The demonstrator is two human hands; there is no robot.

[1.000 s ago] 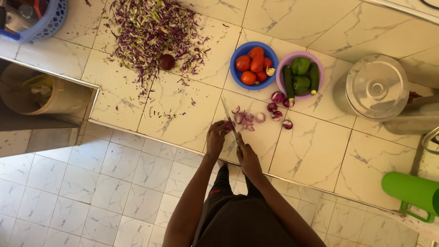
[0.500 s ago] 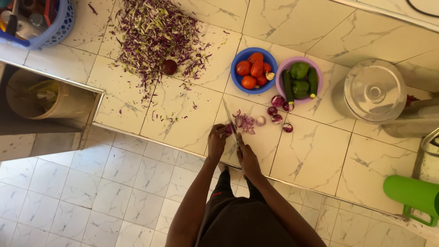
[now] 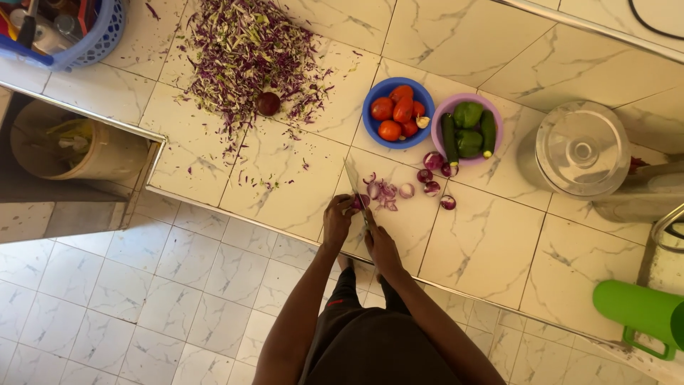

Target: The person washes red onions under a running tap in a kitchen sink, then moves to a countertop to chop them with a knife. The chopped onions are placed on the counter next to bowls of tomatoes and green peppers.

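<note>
My left hand presses a red onion piece onto the tiled counter near its front edge. My right hand grips the handle of a knife, whose blade points away from me beside the onion. Sliced onion pieces lie just beyond the blade, and several peeled onion halves sit a little farther right.
A blue bowl of tomatoes and a purple bowl of green peppers and cucumber stand behind the onions. Shredded purple cabbage covers the back left. A lidded metal pot, blue basket, green jug and bucket surround.
The hands and knife stay at the same onion with only slight shifts. The view has drifted a little.
</note>
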